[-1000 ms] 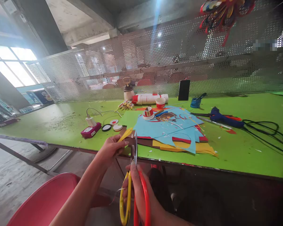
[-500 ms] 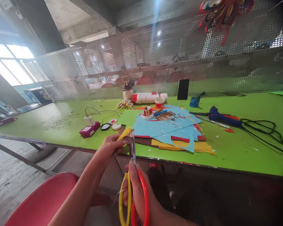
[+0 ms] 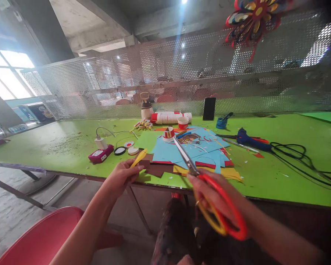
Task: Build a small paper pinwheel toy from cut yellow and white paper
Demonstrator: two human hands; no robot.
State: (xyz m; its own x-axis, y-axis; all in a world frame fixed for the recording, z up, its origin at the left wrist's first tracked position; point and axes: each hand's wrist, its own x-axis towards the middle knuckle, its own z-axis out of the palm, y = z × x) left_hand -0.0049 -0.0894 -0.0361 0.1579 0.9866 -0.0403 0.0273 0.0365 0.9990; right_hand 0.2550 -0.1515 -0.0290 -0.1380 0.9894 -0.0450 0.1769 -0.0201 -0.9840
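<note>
Pinching a thin yellow paper strip [image 3: 139, 158] in your left hand [image 3: 121, 176], you are gripping red-and-yellow-handled scissors [image 3: 206, 191] with your right hand [image 3: 212, 198], their closed blades risking snagging the blue paper sheets [image 3: 193, 151].

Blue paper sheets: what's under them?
Under the blue paper sheets, edges of red, yellow and brown paper stick out on the green table. How far each extends underneath is hidden.

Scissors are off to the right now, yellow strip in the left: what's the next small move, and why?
Probably set the scissors down on the table: the right hand holds them shut, blades pointing away over the paper stack, clear of the yellow strip the left hand pinches.
</note>
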